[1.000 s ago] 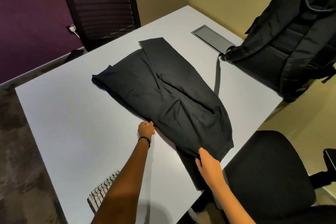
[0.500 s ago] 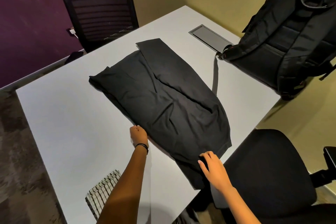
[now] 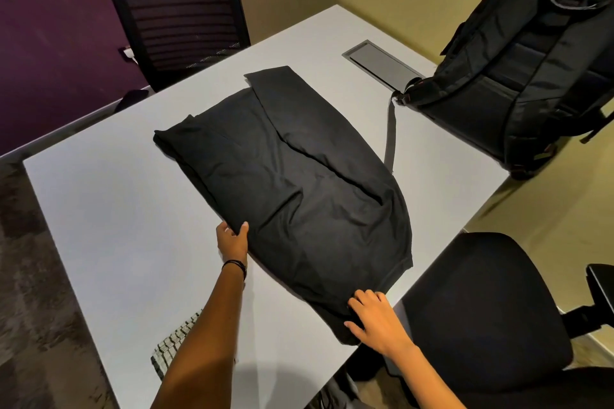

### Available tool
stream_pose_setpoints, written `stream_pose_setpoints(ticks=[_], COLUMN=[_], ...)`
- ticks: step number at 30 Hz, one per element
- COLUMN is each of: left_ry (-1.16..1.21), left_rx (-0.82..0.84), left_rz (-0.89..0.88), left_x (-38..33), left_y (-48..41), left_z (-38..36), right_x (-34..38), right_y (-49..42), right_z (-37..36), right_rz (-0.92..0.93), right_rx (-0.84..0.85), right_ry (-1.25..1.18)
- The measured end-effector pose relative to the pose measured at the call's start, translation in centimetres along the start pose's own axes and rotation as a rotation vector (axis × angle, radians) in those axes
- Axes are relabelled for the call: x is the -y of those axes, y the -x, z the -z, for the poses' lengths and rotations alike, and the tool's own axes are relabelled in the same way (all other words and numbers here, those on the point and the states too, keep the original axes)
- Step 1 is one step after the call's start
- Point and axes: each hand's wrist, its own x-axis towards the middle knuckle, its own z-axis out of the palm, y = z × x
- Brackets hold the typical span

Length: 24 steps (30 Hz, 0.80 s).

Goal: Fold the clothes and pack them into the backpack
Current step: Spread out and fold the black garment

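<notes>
— Two hands on one black garment [image 3: 292, 192], spread across the middle of the white table [image 3: 116, 226]?

— Yes. The left hand [image 3: 232, 241] pinched the cloth's side edge, thumb on top. The right hand [image 3: 377, 320] gripped the corner nearest the table's near edge, fingers curled into the fabric.

— Room around it?

— Bare tabletop ran broad toward the table's left edge and narrower on the right, where the hem came close to the rim. The black backpack [image 3: 531, 60] stood on the table's far right corner, its grey strap [image 3: 390, 136] ending just beside the garment. A mesh-backed chair [image 3: 179, 16] stood beyond the table, a padded chair [image 3: 481, 309] at its near right.
</notes>
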Motion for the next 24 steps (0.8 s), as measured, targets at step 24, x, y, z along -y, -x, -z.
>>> stream_pose_setpoints(ticks=[24], left_ry=[-1.096], left_rx=[0.891], left_rz=[-1.094], left_x=[7.1], left_y=[12.1], left_z=[-5.6], right_x=[-7.3], right_y=[-4.9], right_z=[4.5], right_rz=[-1.08], right_rx=[-0.201], right_ry=[-1.001])
